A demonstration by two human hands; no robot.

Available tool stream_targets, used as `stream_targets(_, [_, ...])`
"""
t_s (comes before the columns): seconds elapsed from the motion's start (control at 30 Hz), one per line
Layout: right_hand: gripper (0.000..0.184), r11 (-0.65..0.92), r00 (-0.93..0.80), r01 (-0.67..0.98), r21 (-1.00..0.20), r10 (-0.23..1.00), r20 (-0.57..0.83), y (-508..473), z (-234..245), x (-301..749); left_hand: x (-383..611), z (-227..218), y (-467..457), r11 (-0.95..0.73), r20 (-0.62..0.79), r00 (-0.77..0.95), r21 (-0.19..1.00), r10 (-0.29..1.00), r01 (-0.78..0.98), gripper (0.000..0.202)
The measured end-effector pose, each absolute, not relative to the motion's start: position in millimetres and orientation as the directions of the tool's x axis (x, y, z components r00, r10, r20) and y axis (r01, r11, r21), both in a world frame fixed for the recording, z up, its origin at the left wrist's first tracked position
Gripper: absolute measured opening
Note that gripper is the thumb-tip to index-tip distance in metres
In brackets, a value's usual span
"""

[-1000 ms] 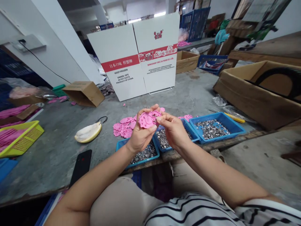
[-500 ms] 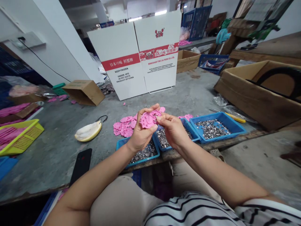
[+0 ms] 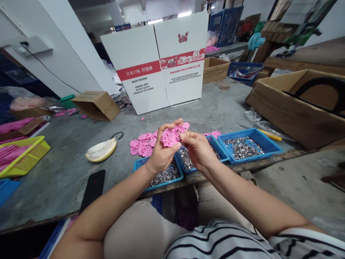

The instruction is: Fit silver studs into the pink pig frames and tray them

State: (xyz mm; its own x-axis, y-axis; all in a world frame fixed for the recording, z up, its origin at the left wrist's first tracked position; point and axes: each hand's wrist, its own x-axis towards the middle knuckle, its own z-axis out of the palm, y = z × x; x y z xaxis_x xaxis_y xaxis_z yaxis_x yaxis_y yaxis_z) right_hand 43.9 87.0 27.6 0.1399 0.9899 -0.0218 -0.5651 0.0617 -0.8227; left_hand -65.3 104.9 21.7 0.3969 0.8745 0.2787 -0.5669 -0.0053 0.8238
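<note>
My left hand (image 3: 161, 153) is closed round a pink flat plastic piece (image 3: 169, 137), held up over the table's front edge. My right hand (image 3: 197, 148) pinches at the right side of that same piece, fingers pressed together; what its fingertips hold, if anything, is too small to make out. Below the hands stand three blue trays of small silvery metal parts: one under my left wrist (image 3: 140, 166), one under my right hand (image 3: 215, 142), one further right (image 3: 265, 142). A pile of more pink pieces (image 3: 142, 144) lies on the table behind my left hand.
A black phone (image 3: 93, 190) and a pale shell-like dish (image 3: 101, 151) lie to the left. A yellow basket (image 3: 25, 158) holds pink pieces at far left. A white carton (image 3: 159, 61) stands behind. Brown cardboard boxes sit at left (image 3: 97, 104) and right (image 3: 296, 108).
Almost nothing differs. Both hands stay on the pink piece, with only slight shifts of the fingers and of the camera.
</note>
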Motion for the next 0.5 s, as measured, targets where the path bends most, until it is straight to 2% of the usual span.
stream_targets(0.5, [0.031, 0.159, 0.200, -0.544, -0.824, 0.978, 0.057, 88.1, 17.1, 39.3, -64.6, 20.6, 104.9, -0.037, 0.292, 0.375, 0.828, 0.880, -0.559, 0.048])
